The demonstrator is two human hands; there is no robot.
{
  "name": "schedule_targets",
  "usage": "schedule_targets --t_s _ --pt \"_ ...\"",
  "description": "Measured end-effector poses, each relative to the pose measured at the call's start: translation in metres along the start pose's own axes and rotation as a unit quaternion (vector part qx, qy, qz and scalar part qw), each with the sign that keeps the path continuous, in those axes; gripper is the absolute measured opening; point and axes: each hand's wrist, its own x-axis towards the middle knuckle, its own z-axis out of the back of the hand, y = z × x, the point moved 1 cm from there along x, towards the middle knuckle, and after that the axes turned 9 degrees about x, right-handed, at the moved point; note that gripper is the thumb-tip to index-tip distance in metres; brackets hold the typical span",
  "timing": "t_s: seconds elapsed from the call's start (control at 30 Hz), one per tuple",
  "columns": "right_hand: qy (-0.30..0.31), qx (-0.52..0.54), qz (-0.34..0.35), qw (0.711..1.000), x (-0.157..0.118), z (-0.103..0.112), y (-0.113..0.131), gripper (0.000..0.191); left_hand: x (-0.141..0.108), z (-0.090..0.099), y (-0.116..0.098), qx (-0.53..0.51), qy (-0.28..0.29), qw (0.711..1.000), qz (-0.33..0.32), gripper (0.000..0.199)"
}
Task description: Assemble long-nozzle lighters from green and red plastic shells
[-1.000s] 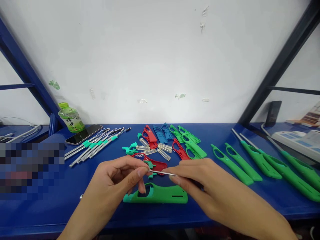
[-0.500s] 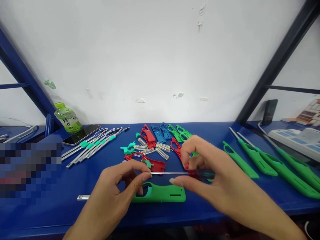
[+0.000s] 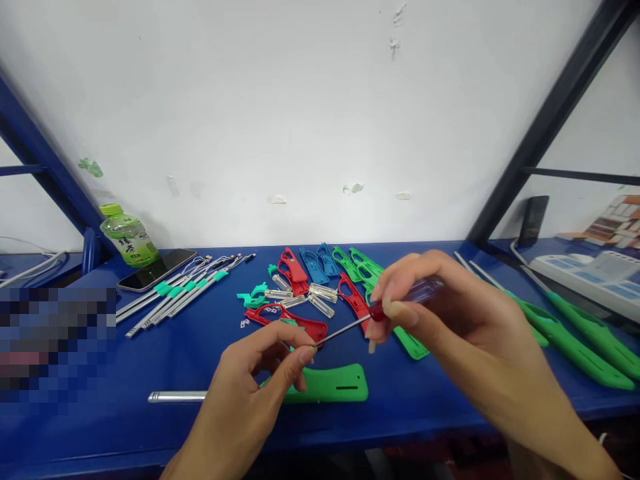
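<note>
My right hand (image 3: pixel 425 303) grips a screwdriver (image 3: pixel 379 311) by its red and clear handle, the thin shaft slanting down to the left. At the shaft's tip, the thumb and forefinger of my left hand (image 3: pixel 273 367) are pinched together; whatever lies between them is too small to make out. Below the left fingers, a green lighter (image 3: pixel 340 385) with a long silver tube (image 3: pixel 177 397) lies on the blue table, partly covered by that hand. Just beyond are a red handle shell (image 3: pixel 313 327) and several clear fuel tanks (image 3: pixel 321 305).
Silver tubes with wires (image 3: pixel 175 300) lie at left beside a phone (image 3: pixel 157 269) and a green-capped bottle (image 3: pixel 129 237). Blue half shells (image 3: pixel 314 265) and green half shells (image 3: pixel 410 343) lie near the wall. Several green lighters (image 3: pixel 575 343) rest at right, near a white power strip (image 3: pixel 580 273).
My right hand has raised the screwdriver's handle end, so the shaft has gone from level to slanting. Its fingers have closed further around the handle. My left hand has shifted slightly right, still pinching at the tip.
</note>
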Motion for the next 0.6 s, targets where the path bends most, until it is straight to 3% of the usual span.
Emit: schedule_targets --t_s 0.13,0.3,0.5,0.6 --pt "-0.009 -0.014 0.012 1.000 -0.001 0.001 0.004 0.007 -0.003 -0.005 0.000 -0.046 0.043 0.998 0.021 0.035" --pt "-0.022 -0.029 0.010 0.999 -0.001 -0.001 0.007 0.007 -0.006 -0.008 0.000 -0.030 0.074 0.996 0.027 0.031" --pt "0.004 -0.111 0.034 0.993 -0.006 -0.007 0.013 0.029 -0.009 -0.017 0.009 0.035 0.103 0.993 -0.039 0.022" --pt "0.042 -0.164 0.029 0.985 -0.008 -0.006 0.018 0.028 -0.010 -0.025 0.014 0.067 0.132 0.984 -0.098 0.016"
